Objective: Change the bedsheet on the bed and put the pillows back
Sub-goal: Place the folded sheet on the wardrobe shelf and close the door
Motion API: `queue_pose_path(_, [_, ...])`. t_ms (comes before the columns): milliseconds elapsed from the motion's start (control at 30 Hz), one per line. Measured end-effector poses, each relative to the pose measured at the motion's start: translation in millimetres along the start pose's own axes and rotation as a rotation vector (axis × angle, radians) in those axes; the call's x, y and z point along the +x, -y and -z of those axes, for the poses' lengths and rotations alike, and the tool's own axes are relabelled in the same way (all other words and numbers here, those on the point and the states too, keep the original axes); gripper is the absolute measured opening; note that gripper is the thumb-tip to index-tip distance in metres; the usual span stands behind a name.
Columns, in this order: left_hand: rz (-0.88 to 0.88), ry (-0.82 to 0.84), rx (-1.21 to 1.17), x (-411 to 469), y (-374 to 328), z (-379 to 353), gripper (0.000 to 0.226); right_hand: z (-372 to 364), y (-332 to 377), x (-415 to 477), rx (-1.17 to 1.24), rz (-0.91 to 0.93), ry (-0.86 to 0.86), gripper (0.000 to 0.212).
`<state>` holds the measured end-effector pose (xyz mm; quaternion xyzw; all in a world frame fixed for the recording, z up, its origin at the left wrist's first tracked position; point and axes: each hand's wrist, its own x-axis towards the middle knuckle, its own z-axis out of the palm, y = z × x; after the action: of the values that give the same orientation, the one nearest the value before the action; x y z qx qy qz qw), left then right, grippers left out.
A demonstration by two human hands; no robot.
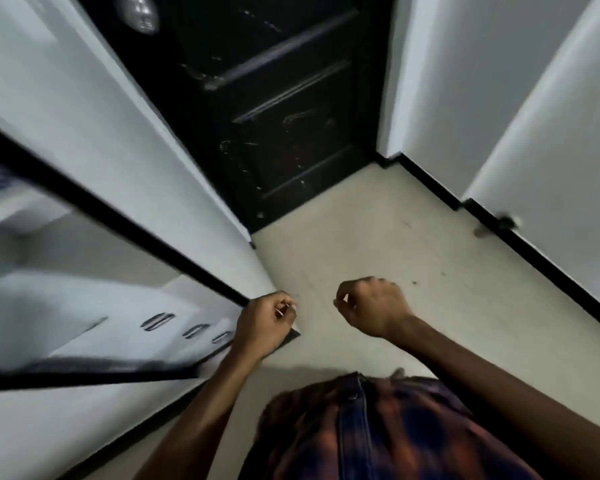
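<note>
Head view: narrow hallway, pale floor (378, 237), black door (284, 109) ahead, white walls (499, 81) either side. Left hand (265, 325) loosely curled, empty. Right hand (373, 306) likewise curled, nothing gripped. Plaid shirt (378, 431) below. Bed, bedsheet and pillows not visible here.
</note>
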<state>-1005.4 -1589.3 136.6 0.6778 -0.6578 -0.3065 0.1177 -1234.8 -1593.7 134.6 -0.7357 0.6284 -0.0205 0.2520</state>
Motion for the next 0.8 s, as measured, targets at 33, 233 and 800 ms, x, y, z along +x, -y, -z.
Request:
queue_pose_path(33, [-0.002,0.038,0.003,7.0,-15.4,-16.5,0.006,-0.4,-26.3,-4.8,0.049,-0.075,0.004,0.025])
queue_pose_path(233, [-0.079,0.431,0.097,54.3,-141.4,-149.9,0.006,-8.2,-210.8,-88.3,0.489,-0.689,-0.044,0.018])
queue_pose_path(800, [-0.819,1.278,0.765,-6.7,-487.0,-529.0,0.019,-103.9,-388.1,-447.6,1.318,-1.92,-0.648,0.016])
